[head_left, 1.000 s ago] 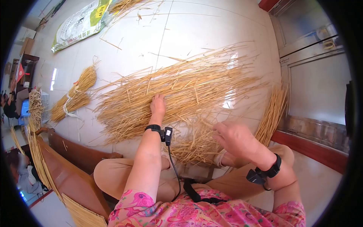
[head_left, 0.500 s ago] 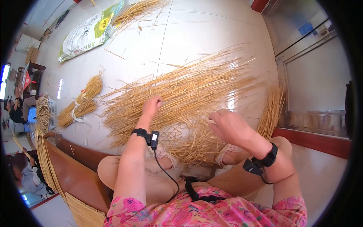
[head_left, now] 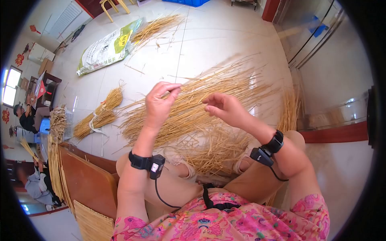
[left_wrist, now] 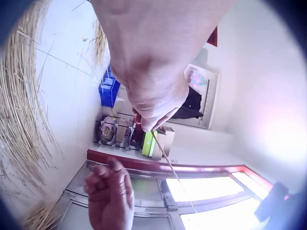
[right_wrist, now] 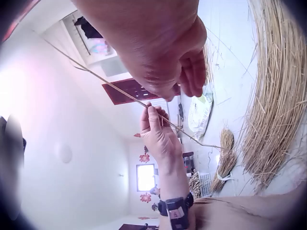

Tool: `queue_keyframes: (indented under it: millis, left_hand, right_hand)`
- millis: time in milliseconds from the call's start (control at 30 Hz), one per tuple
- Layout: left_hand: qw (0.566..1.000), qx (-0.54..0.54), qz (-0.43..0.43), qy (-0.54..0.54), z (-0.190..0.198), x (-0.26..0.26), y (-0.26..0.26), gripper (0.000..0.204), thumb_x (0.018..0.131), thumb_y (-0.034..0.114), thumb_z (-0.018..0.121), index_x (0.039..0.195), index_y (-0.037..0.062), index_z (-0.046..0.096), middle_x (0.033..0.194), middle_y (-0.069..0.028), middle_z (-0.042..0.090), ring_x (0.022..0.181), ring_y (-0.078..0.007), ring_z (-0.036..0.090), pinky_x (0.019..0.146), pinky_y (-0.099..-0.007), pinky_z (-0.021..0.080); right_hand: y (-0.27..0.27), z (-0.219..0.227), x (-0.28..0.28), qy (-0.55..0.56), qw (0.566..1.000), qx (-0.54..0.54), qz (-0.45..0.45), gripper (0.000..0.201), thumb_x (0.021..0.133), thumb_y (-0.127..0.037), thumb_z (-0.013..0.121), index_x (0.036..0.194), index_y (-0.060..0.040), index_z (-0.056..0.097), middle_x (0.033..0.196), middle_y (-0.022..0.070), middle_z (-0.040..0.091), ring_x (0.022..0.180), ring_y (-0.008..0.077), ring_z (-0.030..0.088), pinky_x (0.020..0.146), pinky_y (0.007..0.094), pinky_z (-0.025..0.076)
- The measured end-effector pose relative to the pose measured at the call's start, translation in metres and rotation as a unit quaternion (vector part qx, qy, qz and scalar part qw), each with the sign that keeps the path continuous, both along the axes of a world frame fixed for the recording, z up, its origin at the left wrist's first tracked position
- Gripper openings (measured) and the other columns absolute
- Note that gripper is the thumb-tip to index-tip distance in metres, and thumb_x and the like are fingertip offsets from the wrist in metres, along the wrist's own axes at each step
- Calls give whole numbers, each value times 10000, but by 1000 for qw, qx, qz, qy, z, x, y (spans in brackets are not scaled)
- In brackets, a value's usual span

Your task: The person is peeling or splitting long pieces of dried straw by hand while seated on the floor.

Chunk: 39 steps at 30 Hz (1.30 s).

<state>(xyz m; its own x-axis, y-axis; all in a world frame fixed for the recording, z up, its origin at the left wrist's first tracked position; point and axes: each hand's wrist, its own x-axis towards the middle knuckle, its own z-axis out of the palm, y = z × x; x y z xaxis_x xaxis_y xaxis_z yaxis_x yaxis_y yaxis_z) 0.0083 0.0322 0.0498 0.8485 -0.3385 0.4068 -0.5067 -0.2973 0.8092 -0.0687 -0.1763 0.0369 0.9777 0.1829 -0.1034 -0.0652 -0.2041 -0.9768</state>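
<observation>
Raised over the spread straw (head_left: 189, 104), the left hand (head_left: 160, 102) pinches one long thin stalk (right_wrist: 115, 88) between thumb and fingers. In the right wrist view the stalk runs out on both sides of the left hand (right_wrist: 160, 139); the left wrist view shows one end of the stalk (left_wrist: 171, 167) below the left hand (left_wrist: 156, 96). The right hand (head_left: 225, 107) hovers to the right, apart from the left, with fingers loosely bent and nothing visible in them. It also shows as the right hand (left_wrist: 111, 194) and the right hand (right_wrist: 163, 57) in the wrist views.
A tied bundle (head_left: 100, 114) lies left of the spread straw. Behind it is a white-green sack (head_left: 106, 52) with straw at its mouth. Short straw (head_left: 217, 152) lies between the feet, more straw (head_left: 290, 108) by the right door. A wooden board (head_left: 88, 172) stands left; two people are beyond.
Both hands have risen from the straw and come closer together. The left hand, earlier down at the pile, now holds a stalk up. The head view has tilted upward.
</observation>
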Motion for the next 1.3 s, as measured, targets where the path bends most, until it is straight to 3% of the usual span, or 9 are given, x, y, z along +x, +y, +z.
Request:
queue_keyframes:
  millis: [133, 233, 367, 467, 567, 767, 933, 1067, 1300]
  left_hand:
    - [990, 16, -95, 104, -11, -16, -22, 92, 814, 19, 634, 895, 3, 674, 853, -44, 641, 778, -106, 585, 713, -230, 467]
    - [974, -22, -123, 188, -34, -23, -32, 126, 806, 43, 645, 920, 1, 676, 890, -59, 659, 775, -115, 608, 704, -241, 486]
    - [927, -63, -143, 341, -59, -26, -31, 205, 898, 80, 539, 1043, -43, 617, 935, -105, 659, 808, -129, 606, 746, -246, 483]
    - [902, -42, -129, 409, -66, -29, -26, 251, 928, 122, 492, 1076, -51, 597, 934, -111, 655, 822, -135, 602, 771, -270, 485]
    - [870, 15, -180, 460, -63, -29, -24, 267, 934, 149, 486, 1071, -51, 598, 926, -106, 654, 831, -133, 597, 780, -276, 481]
    - [830, -34, -235, 505, -53, -26, -28, 262, 925, 161, 516, 1067, -42, 601, 882, -93, 649, 819, -133, 586, 773, -273, 475]
    - [786, -70, -258, 558, -62, -24, -32, 342, 949, 227, 472, 1175, -24, 524, 934, -118, 634, 826, -136, 578, 776, -266, 456]
    - [760, -91, -242, 595, -55, -26, -32, 415, 970, 286, 412, 1255, -16, 436, 968, -140, 625, 849, -142, 576, 776, -262, 448]
    - [767, -62, -252, 586, -61, -26, -28, 336, 943, 230, 459, 1170, -16, 491, 965, -137, 630, 870, -144, 577, 790, -272, 455]
  right_hand:
    - [7, 10, -3, -12, 979, 200, -42, 193, 913, -100, 527, 1069, 12, 539, 786, 41, 617, 699, 76, 584, 635, 202, 490]
    - [3, -5, -3, -8, 981, 176, -85, 163, 926, -115, 514, 1028, 7, 552, 773, 36, 608, 648, 73, 564, 606, 204, 481]
    - [-22, -6, -2, 1, 986, 82, -144, 170, 942, -151, 494, 940, 0, 571, 727, 22, 587, 602, 58, 528, 552, 198, 450]
    - [-51, 2, 5, 0, 975, 78, -209, 207, 949, -179, 482, 890, -5, 578, 691, 12, 567, 579, 54, 503, 524, 193, 426]
    - [-74, 12, 13, -21, 959, 85, -269, 233, 953, -200, 474, 871, -9, 579, 664, 3, 547, 558, 54, 478, 507, 191, 408]
    - [-90, 18, 21, -18, 948, 87, -306, 223, 950, -207, 478, 890, -18, 579, 667, -4, 529, 543, 56, 457, 498, 195, 393]
    - [-66, 6, 15, 70, 970, 62, -224, 214, 950, -212, 477, 853, -39, 557, 676, -5, 544, 539, 48, 464, 488, 202, 393]
    - [-81, 14, 18, 38, 959, 63, -275, 214, 958, -208, 455, 878, -40, 562, 668, -12, 530, 540, 50, 453, 496, 198, 389]
    - [-99, 23, 20, -13, 944, 40, -326, 234, 960, -209, 444, 868, -33, 567, 667, -8, 522, 555, 55, 454, 506, 199, 385]
